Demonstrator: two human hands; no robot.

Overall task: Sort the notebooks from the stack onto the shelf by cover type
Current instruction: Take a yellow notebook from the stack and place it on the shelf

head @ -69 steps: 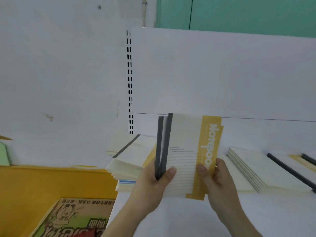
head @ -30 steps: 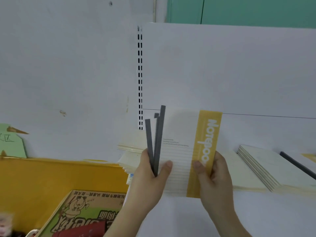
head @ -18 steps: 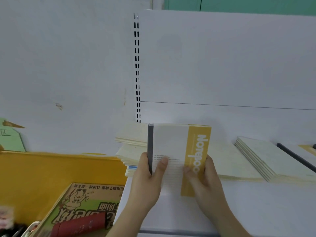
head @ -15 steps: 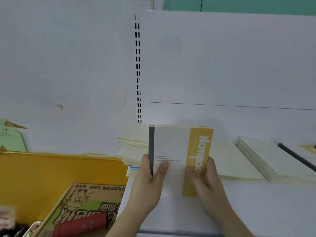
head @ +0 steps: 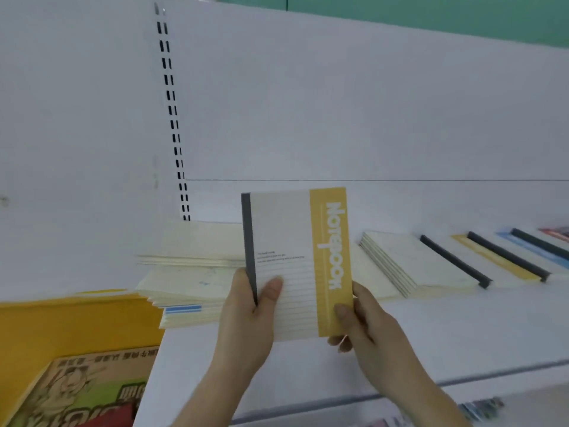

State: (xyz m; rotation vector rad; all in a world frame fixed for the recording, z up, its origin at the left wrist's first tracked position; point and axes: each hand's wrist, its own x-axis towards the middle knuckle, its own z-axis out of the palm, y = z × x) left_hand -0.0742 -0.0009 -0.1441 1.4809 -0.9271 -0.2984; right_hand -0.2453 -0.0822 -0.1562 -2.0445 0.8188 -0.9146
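Left hand: the left hand (head: 246, 315) is gripping the notebook (head: 295, 263) at its dark spine edge, thumb lying on the cover, fingers wrapping behind.
Right hand: the right hand (head: 366, 322) is pinching the lower corner of the yellow band, thumb in front, fingers behind.
Notebook: it is being held upright above the shelf (head: 308, 359), cover facing the camera; whether more than one copy is in the grip, I cannot tell.
Long axis: it is running up and down, spine on the left, yellow band on the right.
Stack: the stack (head: 191, 288) is lying just behind and left of the notebook, pale covers up, a blue-banded edge showing low in it.
Sorted piles: a pale pile (head: 409, 263) is sitting to the right; past it, the yellow pile (head: 495, 260) with its dark spine is lying flat and slanting.
Key relation: the yellow pile is lying to the right of the grip and further back, so the right hand is nearer it.
Next move, judged: the notebook is probably needing to be tipped flat and turned so its spine matches that slant.
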